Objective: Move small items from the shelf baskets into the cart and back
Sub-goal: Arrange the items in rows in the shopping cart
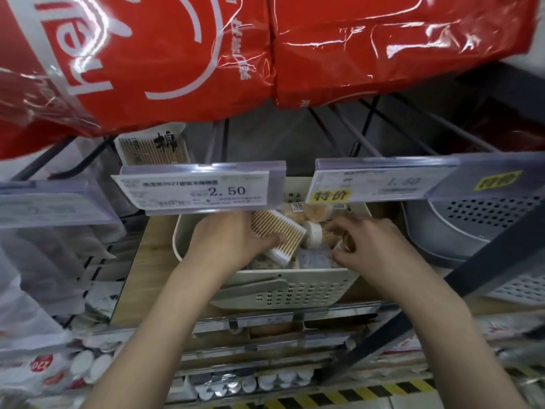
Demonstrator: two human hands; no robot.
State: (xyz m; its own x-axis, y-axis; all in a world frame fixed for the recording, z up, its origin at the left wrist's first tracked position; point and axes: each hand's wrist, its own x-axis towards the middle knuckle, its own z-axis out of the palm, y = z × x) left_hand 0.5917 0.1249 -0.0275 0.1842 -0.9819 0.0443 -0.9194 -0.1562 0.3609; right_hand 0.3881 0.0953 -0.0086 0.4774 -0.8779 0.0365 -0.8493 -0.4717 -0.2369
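1. Both hands are down in the white basket [295, 293] on the wooden shelf [153, 261], under the two price tags [200, 188].
2. The left hand [224, 240] grips a flat pack of cotton swabs [278, 231], thumb curled over its near edge and the pack tilted up out of the basket.
3. The right hand [368, 246] sits at the basket's right side with fingers bent, pinching at something small among the goods. What it has hold of I cannot tell, as the fingers cover it.
4. Between the hands lies a small round tub with a white lid [314, 233], on its side, with more tubs [318, 212] at the far end.
5. The swab pack looks very light and fairly stiff, a thin plastic case. I would guess it is slick, so a pinch across the short edges, or thumb on top and fingers beneath, should serve better than holding a corner.
6. The tubs seem light and hard and likely to roll. Taking one round the body near the lid looks safest, since a loose lid could pop off.
7. No cart is in view.
8. A grey basket [472, 228] stands to the right, red bags [265, 54] hang above.
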